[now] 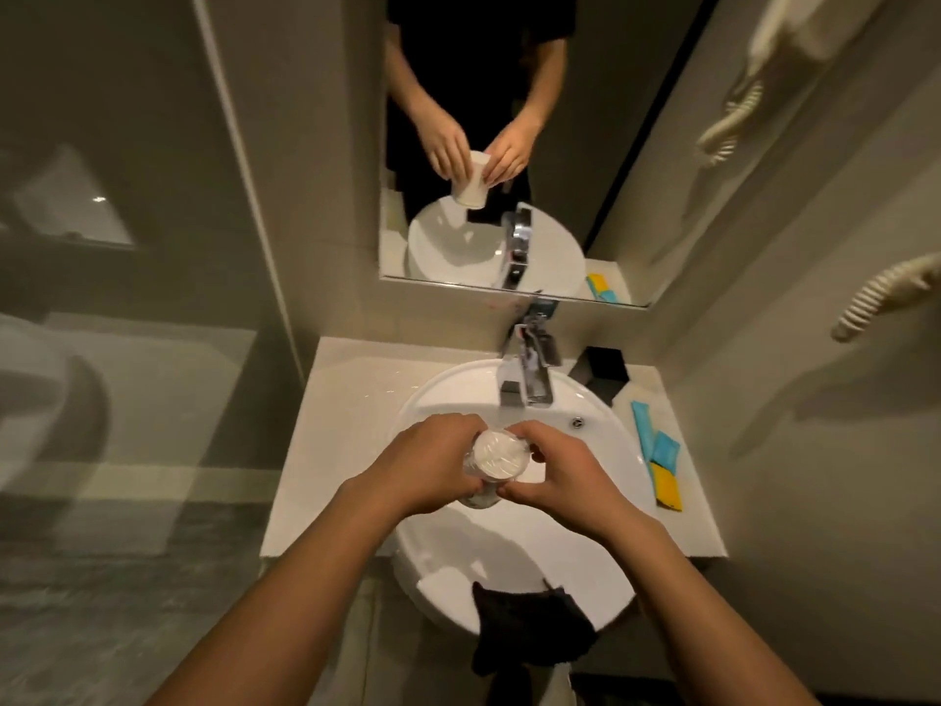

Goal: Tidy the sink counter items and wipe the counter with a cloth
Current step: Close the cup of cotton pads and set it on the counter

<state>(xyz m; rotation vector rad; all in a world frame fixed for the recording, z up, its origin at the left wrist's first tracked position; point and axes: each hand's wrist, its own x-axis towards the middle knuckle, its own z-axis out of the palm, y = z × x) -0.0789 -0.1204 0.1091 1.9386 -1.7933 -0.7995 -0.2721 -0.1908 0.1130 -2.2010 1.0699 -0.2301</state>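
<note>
Over the sink (601, 450), white cup (496, 458) gripped between left hand (433, 468), right hand (552, 476)

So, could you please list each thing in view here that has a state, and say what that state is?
Left hand: gripping the cup.
Right hand: gripping the cup.
White cup: held upright over the basin, in clear wrap.
Faucet: no water seen running.
Black cloth: draped over the sink's front rim, unused.
Blue and yellow packets: lying flat on the counter, right of the sink.

Dim warm light, glare on the white sink (606, 450) and chrome tap (527, 372), soft shadows, slight blur, edges bowed by wide-angle distortion
</note>
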